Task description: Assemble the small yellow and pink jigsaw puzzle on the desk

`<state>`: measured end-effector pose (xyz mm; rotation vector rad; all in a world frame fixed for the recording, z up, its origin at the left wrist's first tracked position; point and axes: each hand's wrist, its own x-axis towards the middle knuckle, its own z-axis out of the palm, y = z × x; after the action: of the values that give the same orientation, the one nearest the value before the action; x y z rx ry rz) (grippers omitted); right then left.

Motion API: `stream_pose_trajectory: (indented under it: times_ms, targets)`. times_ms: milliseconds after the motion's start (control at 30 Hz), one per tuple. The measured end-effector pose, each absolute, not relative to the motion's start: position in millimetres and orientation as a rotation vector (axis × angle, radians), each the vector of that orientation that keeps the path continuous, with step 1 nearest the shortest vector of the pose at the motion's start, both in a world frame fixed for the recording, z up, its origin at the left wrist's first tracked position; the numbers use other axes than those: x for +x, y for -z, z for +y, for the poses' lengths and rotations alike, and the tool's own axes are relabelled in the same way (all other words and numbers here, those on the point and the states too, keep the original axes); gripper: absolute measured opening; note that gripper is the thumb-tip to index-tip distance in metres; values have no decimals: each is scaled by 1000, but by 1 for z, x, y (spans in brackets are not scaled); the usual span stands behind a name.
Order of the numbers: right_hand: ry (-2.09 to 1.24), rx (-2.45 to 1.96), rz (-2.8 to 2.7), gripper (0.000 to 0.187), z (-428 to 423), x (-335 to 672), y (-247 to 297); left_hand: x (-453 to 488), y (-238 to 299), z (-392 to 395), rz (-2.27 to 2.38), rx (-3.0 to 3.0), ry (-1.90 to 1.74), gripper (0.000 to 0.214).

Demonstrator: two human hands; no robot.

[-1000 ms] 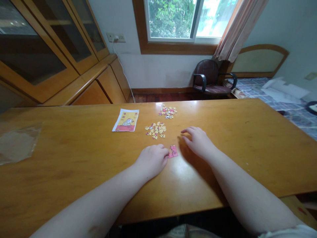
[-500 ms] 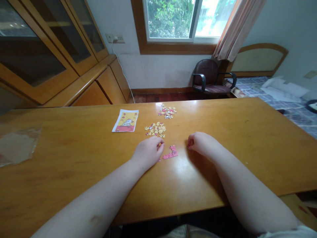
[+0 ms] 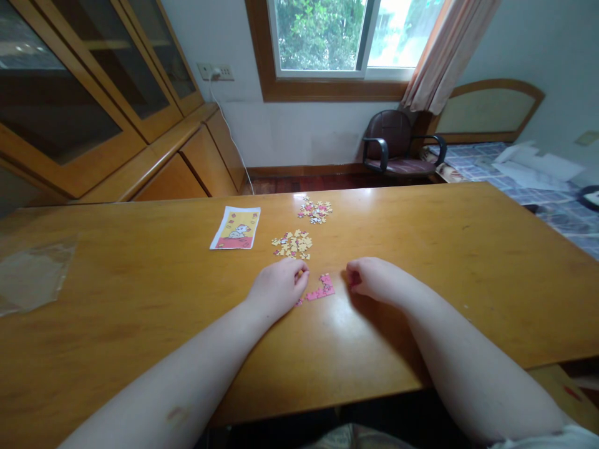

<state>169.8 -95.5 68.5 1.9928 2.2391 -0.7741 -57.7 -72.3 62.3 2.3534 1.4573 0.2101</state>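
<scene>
My left hand (image 3: 279, 282) rests on the table with its fingers curled, just left of a joined strip of pink puzzle pieces (image 3: 321, 290) that bends upward at its right end. What the left fingers hold, if anything, is hidden. A small loose pink piece (image 3: 299, 302) lies by that hand, below the fingertips. To the right of the strip, my right hand (image 3: 374, 278) is closed, and pink-red shows between its fingers, a puzzle piece. Beyond my left hand is a pile of mostly yellow puzzle pieces (image 3: 294, 244).
Farther back lies a second pile of pink, white and yellow pieces (image 3: 315, 211). A picture card with a white duck (image 3: 236, 228) lies left of the piles. A clear plastic bag (image 3: 35, 274) is at the table's far left. Behind the table stands an armchair (image 3: 395, 146).
My right hand has moved a little left and toward me, closer to the joined pink strip. My left hand has stayed in place.
</scene>
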Motion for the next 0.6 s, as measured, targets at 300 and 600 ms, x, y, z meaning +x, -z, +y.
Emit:
stream_pose_trajectory:
  times_ms: [300, 600]
  targets:
    - [907, 2117, 2324, 18, -94, 163, -69, -72, -80, -71, 1508, 2451, 150, 28]
    - [1218, 1977, 2671, 18, -95, 149, -63, -65, -78, -76, 1262, 2358, -119, 23]
